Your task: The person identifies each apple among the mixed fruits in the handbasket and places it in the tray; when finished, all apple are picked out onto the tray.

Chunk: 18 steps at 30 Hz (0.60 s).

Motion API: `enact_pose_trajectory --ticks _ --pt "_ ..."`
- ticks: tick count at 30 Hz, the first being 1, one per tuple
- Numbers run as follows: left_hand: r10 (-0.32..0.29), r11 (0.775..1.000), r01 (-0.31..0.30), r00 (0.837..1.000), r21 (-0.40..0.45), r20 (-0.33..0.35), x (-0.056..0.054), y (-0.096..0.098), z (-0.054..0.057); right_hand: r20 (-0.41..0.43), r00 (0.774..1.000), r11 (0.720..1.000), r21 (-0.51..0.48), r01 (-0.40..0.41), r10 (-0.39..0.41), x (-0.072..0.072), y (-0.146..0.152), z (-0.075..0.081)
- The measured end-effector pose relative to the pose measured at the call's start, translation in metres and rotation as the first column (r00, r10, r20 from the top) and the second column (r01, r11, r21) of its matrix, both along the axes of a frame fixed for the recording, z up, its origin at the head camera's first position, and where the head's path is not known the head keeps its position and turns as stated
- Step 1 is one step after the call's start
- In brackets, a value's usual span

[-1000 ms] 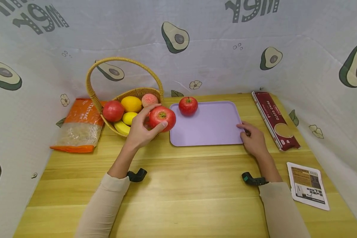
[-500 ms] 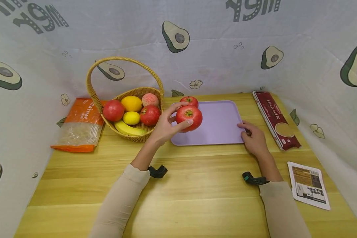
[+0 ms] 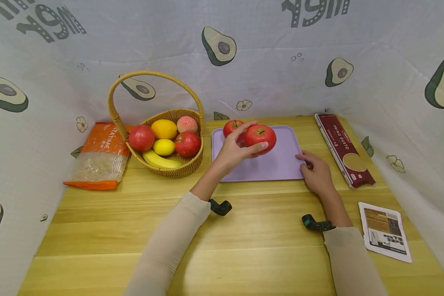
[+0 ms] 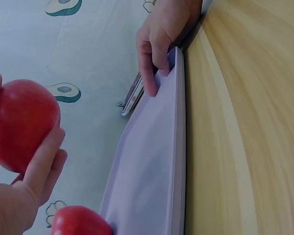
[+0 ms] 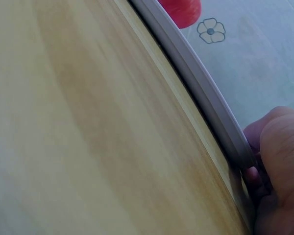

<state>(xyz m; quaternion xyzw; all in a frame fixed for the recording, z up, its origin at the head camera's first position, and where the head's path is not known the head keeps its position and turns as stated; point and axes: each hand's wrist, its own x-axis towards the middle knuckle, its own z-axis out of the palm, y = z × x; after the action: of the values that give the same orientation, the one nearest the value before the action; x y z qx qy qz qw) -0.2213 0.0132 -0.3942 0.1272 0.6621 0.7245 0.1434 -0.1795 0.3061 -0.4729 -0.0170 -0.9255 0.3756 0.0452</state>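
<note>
My left hand (image 3: 232,152) holds a red apple (image 3: 260,139) above the lilac tray (image 3: 281,164), its fingers and thumb curled round the fruit. In the left wrist view that apple (image 4: 24,125) hangs apart from the tray (image 4: 147,161). Another red apple (image 3: 232,126) sits at the tray's back left corner, partly hidden behind my left fingers. At the right rim, my right hand (image 3: 316,172) pinches the tray's edge. The right wrist view shows the right hand (image 5: 281,161) with digits above and below the rim (image 5: 206,93).
Left of the tray stands a wicker basket (image 3: 170,172) with a tall handle, holding several fruits, among them a banana (image 3: 160,160). An orange pasta bag (image 3: 98,156) lies beside it. At right lie a spaghetti pack (image 3: 342,150) and a white packet (image 3: 385,231).
My left hand has carried the apple rightward from over the basket to above the tray, uncovering the basket's fruit. My right hand has stayed at the tray's right rim.
</note>
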Motion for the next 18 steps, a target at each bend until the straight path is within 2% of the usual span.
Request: enact_pose_trajectory --ticks 2,4,7,10,15,18 --pt "0.030 1.000 -0.030 0.999 0.004 0.039 -0.004 0.007 0.000 0.009 1.000 1.000 0.002 0.005 -0.005 0.000 0.000 0.000" --pt "0.070 0.997 -0.068 0.996 -0.027 0.050 -0.009 0.015 -0.002 0.015 1.000 1.000 0.005 0.008 -0.008 0.000 0.000 0.001" --pt "0.121 0.981 -0.120 0.993 -0.152 -0.001 -0.015 0.025 -0.005 0.017 1.000 1.000 0.004 0.008 -0.008 0.001 0.000 0.001" --pt "0.147 0.952 -0.158 0.987 -0.264 -0.062 -0.020 0.034 -0.009 0.009 1.000 1.000 0.006 0.007 -0.007 0.001 0.000 0.001" --pt "0.186 0.924 -0.206 0.978 -0.322 -0.092 -0.029 0.047 -0.017 0.003 1.000 1.000 0.007 0.000 0.000 0.000 -0.001 0.001" --pt "0.188 0.906 -0.217 0.976 -0.364 -0.113 -0.035 0.053 -0.023 0.003 1.000 1.000 0.003 -0.003 0.003 0.000 -0.002 0.001"
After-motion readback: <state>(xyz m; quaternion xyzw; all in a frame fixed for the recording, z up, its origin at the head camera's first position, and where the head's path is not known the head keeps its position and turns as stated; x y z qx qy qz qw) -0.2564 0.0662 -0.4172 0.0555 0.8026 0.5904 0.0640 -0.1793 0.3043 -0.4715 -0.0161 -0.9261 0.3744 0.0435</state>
